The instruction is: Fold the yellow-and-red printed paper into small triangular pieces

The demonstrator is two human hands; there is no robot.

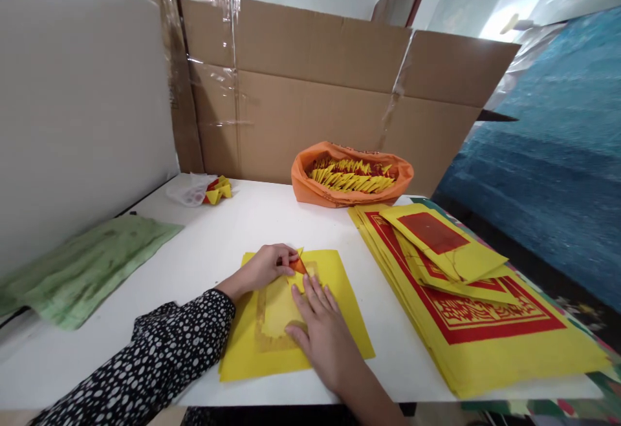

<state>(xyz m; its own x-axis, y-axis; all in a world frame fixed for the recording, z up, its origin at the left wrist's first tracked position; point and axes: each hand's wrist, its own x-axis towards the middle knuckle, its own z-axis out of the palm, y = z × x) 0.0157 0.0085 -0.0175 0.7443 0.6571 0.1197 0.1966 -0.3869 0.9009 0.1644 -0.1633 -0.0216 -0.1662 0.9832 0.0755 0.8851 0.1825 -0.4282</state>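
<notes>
A yellow sheet of paper [347, 316] with a faint rectangular frame lies on the white table in front of me. On its upper part is a small folded paper piece [299, 264], orange-red with yellow points. My left hand [269, 266] pinches the piece's left side between thumb and fingers. Spread out nearly flat, my right hand [323, 326] rests on the sheet, its fingertips at the lower edge of the folded piece. Part of that piece is hidden under my fingers.
An orange bag [315, 192] full of folded yellow-and-red papers stands at the back. Stacked yellow sheets with red print [431, 348] lie at right. A green cloth [97, 264] and folded pieces [219, 190] by clear plastic are at left. Cardboard [310, 109] walls the back.
</notes>
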